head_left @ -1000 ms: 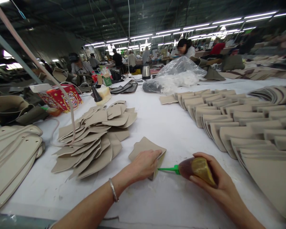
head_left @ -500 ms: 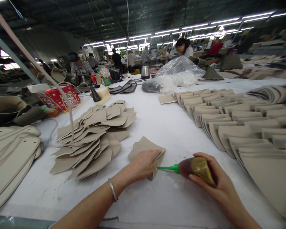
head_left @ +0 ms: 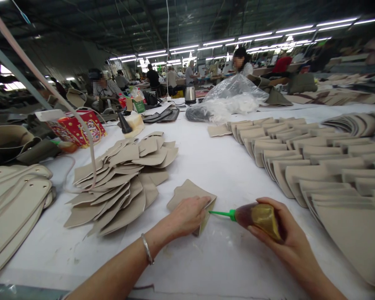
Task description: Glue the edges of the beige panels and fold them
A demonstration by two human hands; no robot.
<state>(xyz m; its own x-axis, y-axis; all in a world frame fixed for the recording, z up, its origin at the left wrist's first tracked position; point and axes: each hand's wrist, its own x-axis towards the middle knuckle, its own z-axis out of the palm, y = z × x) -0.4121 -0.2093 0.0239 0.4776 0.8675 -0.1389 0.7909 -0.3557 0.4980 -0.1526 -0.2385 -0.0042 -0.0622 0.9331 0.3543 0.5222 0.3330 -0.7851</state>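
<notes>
My left hand lies on a beige cut piece on the white table, fingers pressed down on its near edge and lifting a flap. My right hand is wrapped round a squeeze bottle of brownish-yellow glue. The bottle's green nozzle points left and touches the piece's right edge beside my left fingertips. A metal bracelet sits on my left wrist.
A loose heap of beige cut pieces lies to the left. Overlapping rows of laid-out pieces fill the right side. Long cream panels lie at the far left. A red patterned box, a clear plastic bag, a kettle and other workers are behind.
The bottle's nozzle has shifted slightly up along the piece's right edge. My left hand stays pressed on the piece.
</notes>
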